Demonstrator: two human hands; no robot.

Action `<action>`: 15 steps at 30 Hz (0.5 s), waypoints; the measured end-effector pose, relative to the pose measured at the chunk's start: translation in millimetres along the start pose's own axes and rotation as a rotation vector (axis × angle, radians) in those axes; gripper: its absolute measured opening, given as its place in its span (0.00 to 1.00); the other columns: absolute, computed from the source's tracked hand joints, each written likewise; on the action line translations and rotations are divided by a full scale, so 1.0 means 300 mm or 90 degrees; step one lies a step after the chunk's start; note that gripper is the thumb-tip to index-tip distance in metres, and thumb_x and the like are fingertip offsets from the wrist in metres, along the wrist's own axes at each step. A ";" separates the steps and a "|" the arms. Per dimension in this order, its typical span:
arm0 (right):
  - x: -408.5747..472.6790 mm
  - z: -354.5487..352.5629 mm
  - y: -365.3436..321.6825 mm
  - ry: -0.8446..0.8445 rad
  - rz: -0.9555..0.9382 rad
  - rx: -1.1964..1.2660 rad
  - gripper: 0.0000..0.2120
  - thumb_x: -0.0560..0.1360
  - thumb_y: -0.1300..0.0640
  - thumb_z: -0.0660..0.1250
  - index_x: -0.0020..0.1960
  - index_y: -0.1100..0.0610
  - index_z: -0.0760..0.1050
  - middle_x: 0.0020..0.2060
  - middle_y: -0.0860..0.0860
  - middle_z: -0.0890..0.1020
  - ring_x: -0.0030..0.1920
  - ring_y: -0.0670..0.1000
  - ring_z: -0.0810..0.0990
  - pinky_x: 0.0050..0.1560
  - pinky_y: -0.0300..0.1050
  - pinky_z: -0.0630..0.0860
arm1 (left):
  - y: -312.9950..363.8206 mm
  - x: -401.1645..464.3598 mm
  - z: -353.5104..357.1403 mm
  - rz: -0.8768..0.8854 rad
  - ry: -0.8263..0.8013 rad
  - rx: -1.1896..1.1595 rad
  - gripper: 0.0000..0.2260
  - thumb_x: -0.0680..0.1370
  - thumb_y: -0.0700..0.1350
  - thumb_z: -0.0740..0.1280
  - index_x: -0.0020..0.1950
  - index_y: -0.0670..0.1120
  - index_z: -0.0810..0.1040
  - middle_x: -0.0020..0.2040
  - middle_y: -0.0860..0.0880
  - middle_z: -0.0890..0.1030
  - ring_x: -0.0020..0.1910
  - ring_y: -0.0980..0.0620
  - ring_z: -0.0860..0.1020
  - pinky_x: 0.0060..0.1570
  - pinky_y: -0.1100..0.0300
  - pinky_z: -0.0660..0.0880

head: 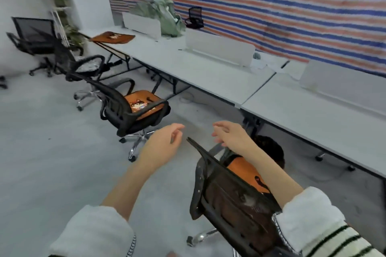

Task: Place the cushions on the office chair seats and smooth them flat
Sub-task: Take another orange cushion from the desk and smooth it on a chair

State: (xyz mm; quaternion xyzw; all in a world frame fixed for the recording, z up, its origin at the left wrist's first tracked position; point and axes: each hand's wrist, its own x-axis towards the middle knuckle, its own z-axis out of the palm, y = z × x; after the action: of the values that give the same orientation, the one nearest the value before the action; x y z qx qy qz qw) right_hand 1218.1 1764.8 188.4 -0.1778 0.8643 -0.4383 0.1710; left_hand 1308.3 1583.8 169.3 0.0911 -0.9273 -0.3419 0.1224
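An orange cushion (242,168) lies on the seat of the nearest black mesh office chair (227,200), partly hidden by the backrest and my right forearm. My right hand (231,135) hovers above that chair's top edge, fingers apart, holding nothing. Left of the backrest, my left hand (165,142) floats over the floor, loosely curled and empty. A second chair (123,108) further left carries an orange cat-print cushion (143,105). A third orange cushion (112,37) rests on the far end of the white desk (188,64).
Two more black chairs (83,64) (31,41) stand at the far left by a plant rack (62,16). White divider panels (219,48) and a green bundle (163,14) sit on the desk. A striped tarp (271,2) covers the wall.
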 end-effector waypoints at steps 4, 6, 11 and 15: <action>0.297 0.187 -0.138 -0.032 -0.006 0.016 0.17 0.80 0.50 0.58 0.65 0.56 0.72 0.44 0.47 0.80 0.45 0.48 0.80 0.56 0.46 0.77 | -0.266 0.190 -0.155 -0.038 0.018 0.045 0.15 0.80 0.46 0.57 0.67 0.50 0.71 0.53 0.53 0.80 0.55 0.52 0.77 0.56 0.56 0.74; 0.454 0.269 -0.202 -0.041 -0.009 0.017 0.16 0.80 0.52 0.58 0.63 0.57 0.73 0.44 0.48 0.81 0.45 0.48 0.80 0.53 0.45 0.76 | -0.375 0.308 -0.236 -0.047 0.015 0.052 0.15 0.80 0.47 0.57 0.67 0.51 0.71 0.48 0.57 0.78 0.54 0.52 0.78 0.56 0.54 0.74; 0.853 0.445 -0.426 -0.058 -0.002 0.000 0.12 0.80 0.53 0.57 0.57 0.56 0.76 0.49 0.52 0.82 0.49 0.51 0.81 0.54 0.45 0.76 | -0.626 0.633 -0.486 -0.075 0.003 0.034 0.14 0.81 0.46 0.56 0.65 0.50 0.73 0.55 0.53 0.79 0.59 0.53 0.76 0.57 0.58 0.73; 1.169 0.619 -0.654 -0.096 -0.020 0.001 0.12 0.80 0.51 0.57 0.58 0.53 0.75 0.48 0.50 0.82 0.45 0.48 0.81 0.51 0.42 0.76 | -0.856 0.858 -0.713 -0.117 0.047 0.017 0.14 0.81 0.45 0.56 0.65 0.50 0.73 0.59 0.51 0.78 0.58 0.53 0.76 0.53 0.64 0.69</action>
State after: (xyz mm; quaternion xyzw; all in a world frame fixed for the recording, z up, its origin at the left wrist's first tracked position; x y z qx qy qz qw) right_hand 1024.6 1366.6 196.4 -0.2237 0.8457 -0.4268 0.2293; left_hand 1146.6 1195.5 200.5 0.1897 -0.9144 -0.3356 0.1238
